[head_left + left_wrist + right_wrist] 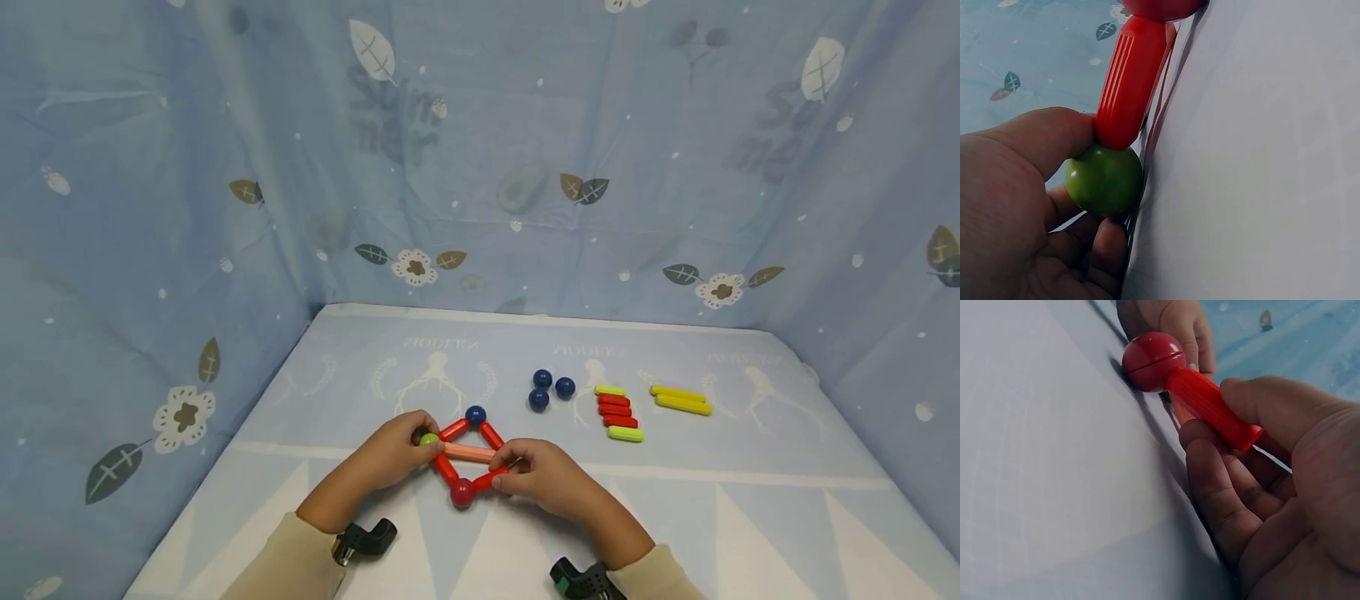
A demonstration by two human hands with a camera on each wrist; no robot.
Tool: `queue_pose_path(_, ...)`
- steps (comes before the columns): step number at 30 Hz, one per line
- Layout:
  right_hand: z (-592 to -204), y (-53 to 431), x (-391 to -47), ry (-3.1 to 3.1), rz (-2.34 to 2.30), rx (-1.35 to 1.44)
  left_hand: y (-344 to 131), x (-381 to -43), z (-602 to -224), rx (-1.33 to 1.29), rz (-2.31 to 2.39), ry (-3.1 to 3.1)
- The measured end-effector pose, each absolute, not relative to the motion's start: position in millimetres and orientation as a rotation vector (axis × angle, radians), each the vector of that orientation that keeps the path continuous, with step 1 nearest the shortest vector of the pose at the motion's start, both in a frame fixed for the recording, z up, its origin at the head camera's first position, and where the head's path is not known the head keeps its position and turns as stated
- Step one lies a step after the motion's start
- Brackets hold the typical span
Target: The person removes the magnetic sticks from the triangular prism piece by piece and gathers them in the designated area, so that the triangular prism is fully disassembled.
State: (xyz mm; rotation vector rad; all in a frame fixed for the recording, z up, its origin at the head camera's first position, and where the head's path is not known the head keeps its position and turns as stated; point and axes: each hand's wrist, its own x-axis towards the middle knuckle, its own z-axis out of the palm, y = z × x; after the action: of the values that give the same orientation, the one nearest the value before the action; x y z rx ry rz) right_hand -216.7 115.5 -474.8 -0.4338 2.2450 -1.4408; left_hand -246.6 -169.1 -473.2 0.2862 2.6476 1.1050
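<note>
On the table lies a diamond-shaped frame of rods and balls. Its left corner is a green ball (1105,179), which my left hand (397,450) holds between thumb and fingers. From this ball a red rod (1132,81) runs to a red ball (462,492) at the near corner. Another red rod (1213,409) leads off the red ball, and my right hand (543,477) pinches it by its outer end. A blue ball (476,415) forms the far corner, with a red rod on either side. An orange rod (468,452) crosses the middle; its right end is hidden by my right fingers.
Three blue balls (538,400) sit together behind the frame, to its right. Beside them is a column of short red rods (615,410) with a yellow-green rod (626,434) at each end. Two longer yellow rods (683,405) lie further right. Patterned curtains (480,150) surround the table.
</note>
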Motion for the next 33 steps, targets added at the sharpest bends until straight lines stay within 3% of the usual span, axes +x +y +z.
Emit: queue_pose_path(33,-474.4,110.3,-213.3,2.374,-1.312,-0.472,-167.5,-247.0,-474.4,0.278,1.111,2.644)
